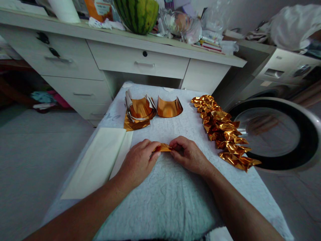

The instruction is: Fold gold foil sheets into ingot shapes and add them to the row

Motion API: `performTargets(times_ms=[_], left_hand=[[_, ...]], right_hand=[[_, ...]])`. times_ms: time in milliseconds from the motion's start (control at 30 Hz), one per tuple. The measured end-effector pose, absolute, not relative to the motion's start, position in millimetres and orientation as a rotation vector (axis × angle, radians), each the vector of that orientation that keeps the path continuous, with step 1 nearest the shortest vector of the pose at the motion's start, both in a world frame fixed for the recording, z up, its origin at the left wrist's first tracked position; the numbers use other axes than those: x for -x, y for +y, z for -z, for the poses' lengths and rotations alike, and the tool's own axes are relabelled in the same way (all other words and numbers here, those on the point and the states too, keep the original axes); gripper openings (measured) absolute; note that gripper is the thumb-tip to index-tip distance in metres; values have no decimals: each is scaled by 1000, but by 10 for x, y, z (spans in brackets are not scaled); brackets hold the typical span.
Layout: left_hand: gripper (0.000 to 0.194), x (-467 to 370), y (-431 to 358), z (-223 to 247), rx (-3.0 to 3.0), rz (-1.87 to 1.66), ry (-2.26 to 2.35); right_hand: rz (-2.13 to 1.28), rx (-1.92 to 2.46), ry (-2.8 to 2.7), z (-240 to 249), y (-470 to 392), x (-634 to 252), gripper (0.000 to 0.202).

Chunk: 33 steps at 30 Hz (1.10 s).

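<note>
A narrow folded strip of shiny gold foil (165,147) is stretched between both hands above the cloth-covered table. My left hand (140,160) pinches its left end between thumb and fingers. At the right end, my right hand (188,154) grips it with fingers curled. Beyond the hands stand a stack of curved gold sheets (140,108) with white paper among them and a single curved gold sheet (170,107). Crumpled, folded gold foil pieces (220,125) lie in an overlapping row on the right. White paper sheets (97,160) lie flat left of my left hand.
The light cloth table cover (160,201) extends under both forearms. A white drawer counter (140,63) stands behind, bearing a cut watermelon (137,15) and plastic bags. At the right, an open round washing machine door (273,134) reaches beside the table edge.
</note>
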State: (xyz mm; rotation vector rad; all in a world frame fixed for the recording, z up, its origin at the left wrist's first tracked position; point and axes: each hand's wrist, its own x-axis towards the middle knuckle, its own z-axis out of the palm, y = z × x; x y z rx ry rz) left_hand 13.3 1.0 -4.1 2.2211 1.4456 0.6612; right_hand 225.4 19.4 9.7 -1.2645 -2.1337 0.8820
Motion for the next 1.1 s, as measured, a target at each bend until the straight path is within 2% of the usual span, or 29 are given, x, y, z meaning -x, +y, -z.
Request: performTargets(times_ms=[233, 367, 800, 1100], left_hand=[[19, -144, 4, 26, -2098, -774, 1385], [20, -162, 4, -4, -2087, -788, 1393], [20, -157, 11, 17, -2055, -809, 1356], [20, -158, 3, -27, -2020, -825, 1330]], right_hand=[[-947, 1221, -2016, -70, 181, -2243, 20], [-948, 1245, -1991, -80, 172, -2227, 16], [-582, 1314, -2148, -94, 161, -2147, 11], [-640, 1367, -2146, -80, 141, -2121, 10]])
